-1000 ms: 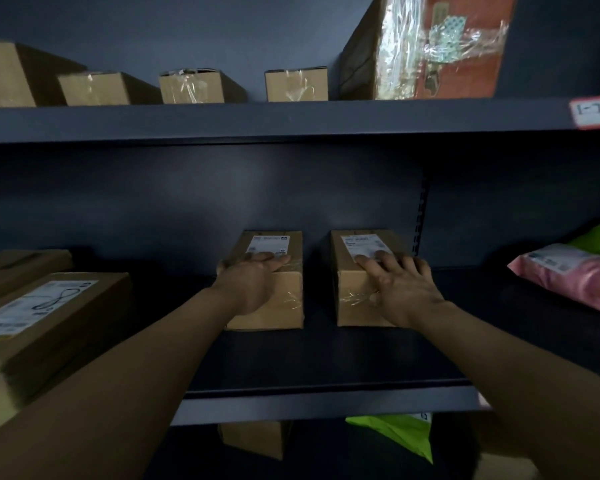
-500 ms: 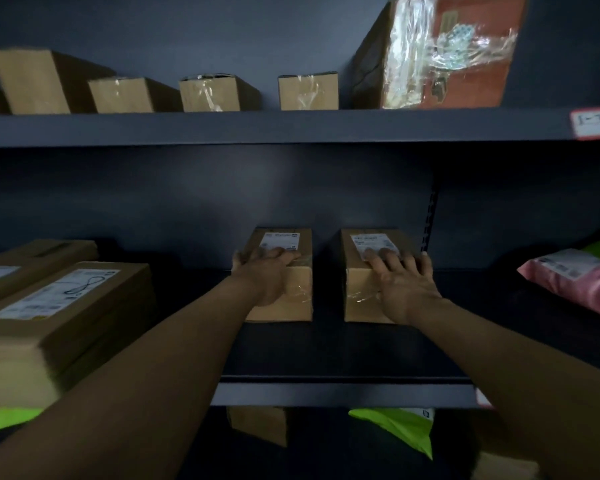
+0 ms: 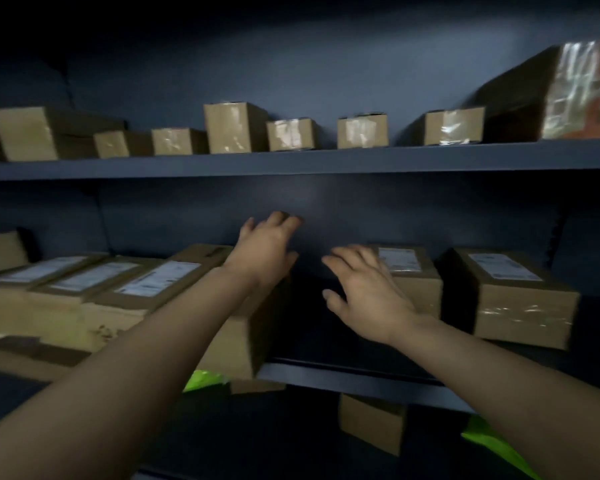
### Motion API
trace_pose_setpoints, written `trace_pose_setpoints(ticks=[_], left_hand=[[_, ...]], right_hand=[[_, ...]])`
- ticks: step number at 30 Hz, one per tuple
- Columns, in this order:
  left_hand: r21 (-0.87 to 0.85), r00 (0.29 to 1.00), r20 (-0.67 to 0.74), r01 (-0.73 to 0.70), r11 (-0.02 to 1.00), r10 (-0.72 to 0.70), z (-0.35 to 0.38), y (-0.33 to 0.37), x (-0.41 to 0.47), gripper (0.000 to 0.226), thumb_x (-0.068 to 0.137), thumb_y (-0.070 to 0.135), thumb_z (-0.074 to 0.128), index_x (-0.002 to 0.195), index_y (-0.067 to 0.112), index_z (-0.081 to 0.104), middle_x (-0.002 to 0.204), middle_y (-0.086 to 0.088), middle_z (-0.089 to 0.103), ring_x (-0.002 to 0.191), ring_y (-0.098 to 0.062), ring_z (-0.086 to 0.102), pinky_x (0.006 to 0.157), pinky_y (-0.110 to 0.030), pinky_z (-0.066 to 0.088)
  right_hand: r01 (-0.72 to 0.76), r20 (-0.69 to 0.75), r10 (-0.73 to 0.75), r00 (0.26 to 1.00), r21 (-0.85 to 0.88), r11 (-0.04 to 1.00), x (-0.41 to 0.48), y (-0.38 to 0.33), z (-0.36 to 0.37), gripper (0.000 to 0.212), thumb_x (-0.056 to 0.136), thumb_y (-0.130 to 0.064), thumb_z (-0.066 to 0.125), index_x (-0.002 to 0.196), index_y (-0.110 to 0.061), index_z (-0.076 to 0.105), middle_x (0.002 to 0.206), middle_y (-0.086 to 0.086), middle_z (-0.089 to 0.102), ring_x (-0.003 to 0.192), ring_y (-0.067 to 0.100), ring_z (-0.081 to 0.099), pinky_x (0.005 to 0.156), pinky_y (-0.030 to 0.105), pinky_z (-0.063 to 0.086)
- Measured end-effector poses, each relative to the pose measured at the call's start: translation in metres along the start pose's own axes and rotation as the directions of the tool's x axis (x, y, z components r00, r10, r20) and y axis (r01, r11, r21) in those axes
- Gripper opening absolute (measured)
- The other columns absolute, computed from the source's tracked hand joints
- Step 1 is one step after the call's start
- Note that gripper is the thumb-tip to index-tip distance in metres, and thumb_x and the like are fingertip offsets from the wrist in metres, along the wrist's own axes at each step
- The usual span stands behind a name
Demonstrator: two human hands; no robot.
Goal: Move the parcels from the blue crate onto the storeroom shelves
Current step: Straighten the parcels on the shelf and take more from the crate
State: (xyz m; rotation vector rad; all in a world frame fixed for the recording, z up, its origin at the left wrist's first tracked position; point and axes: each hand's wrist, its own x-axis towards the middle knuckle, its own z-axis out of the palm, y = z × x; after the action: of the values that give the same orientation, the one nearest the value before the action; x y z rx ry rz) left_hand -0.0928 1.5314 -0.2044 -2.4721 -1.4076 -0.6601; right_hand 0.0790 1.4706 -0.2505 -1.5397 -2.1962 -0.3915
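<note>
parcels [image 3: 520, 299] on shelf [image 3: 361, 381]; left hand [image 3: 265, 251], right hand [image 3: 364, 296] spread.

Brown cardboard parcels [image 3: 515, 299] with white labels [image 3: 504, 267] on dark blue, perhaps navy, shelves [image 3: 291, 162].

The left forearm [image 3: 136, 358] and the right forearm [image 3: 499, 372] are bare both below and above the front edge of the middle shelf [image 3: 361, 384]. Above that edge, the left hand [image 3: 264, 252] and the right hand [image 3: 364, 294] are bare too, with blurred fingers.
</note>
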Motion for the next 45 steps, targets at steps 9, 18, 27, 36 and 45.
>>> trace_pose_setpoints(ticks=[9,18,27,36,45], left_hand=[[0.054,0.945,0.314,0.081,0.995,-0.094,-0.031,-0.143,-0.069,0.047,0.088,0.038,0.056,0.132,0.026,0.048,0.133,-0.002,0.046,0.118,-0.025,0.049,0.102,-0.037,0.038],[0.002,0.74,0.667,0.109,0.994,-0.083,-0.014,-0.207,-0.065,0.104,0.072,0.049,0.075,0.151,0.036,0.007,0.157,0.006,0.018,0.141,-0.018,0.023,0.112,-0.032,0.025],[-0.203,0.85,0.527,0.106,0.973,0.017,0.027,-0.196,-0.019,0.093,0.07,0.037,0.081,0.147,0.026,0.03,0.143,-0.003,0.043,0.127,-0.019,0.044,0.105,-0.037,0.041],[-0.203,0.859,0.512,0.124,0.971,-0.002,0.037,-0.195,-0.012,0.093,0.074,0.034,0.079,0.15,0.029,0.024,0.149,-0.002,0.037,0.133,-0.021,0.037,0.107,-0.036,0.037],[-0.21,0.861,0.508,0.142,0.967,-0.017,0.04,-0.195,-0.013,0.094,0.073,0.037,0.079,0.149,0.031,0.025,0.148,-0.001,0.039,0.132,-0.021,0.039,0.107,-0.038,0.038]], right_hand=[[0.109,0.286,-0.113,0.952,0.031,0.994,0.062,-0.12,0.048,0.082,0.09,-0.065,0.044,0.154,-0.023,0.014,0.16,0.001,0.011,0.146,0.025,-0.001,0.119,0.039,0.004],[0.007,0.44,0.075,0.895,-0.182,0.983,0.1,-0.133,0.083,0.082,0.086,-0.058,0.057,0.152,-0.027,0.02,0.151,0.003,0.03,0.136,0.028,0.025,0.115,0.045,0.019],[-0.21,0.469,0.307,0.829,-0.247,0.946,0.12,-0.087,0.098,0.081,0.091,-0.05,0.054,0.154,-0.035,0.005,0.16,0.002,0.011,0.144,0.032,0.014,0.116,0.048,0.015],[-0.268,0.442,0.362,0.821,-0.262,0.927,0.132,-0.059,0.107,0.079,0.093,-0.042,0.054,0.154,-0.036,0.003,0.162,-0.001,0.006,0.146,0.029,0.01,0.116,0.049,0.011],[-0.289,0.402,0.379,0.834,-0.266,0.919,0.134,-0.048,0.117,0.076,0.094,-0.038,0.052,0.153,-0.037,0.004,0.161,-0.001,0.007,0.146,0.028,0.01,0.116,0.049,0.008]])
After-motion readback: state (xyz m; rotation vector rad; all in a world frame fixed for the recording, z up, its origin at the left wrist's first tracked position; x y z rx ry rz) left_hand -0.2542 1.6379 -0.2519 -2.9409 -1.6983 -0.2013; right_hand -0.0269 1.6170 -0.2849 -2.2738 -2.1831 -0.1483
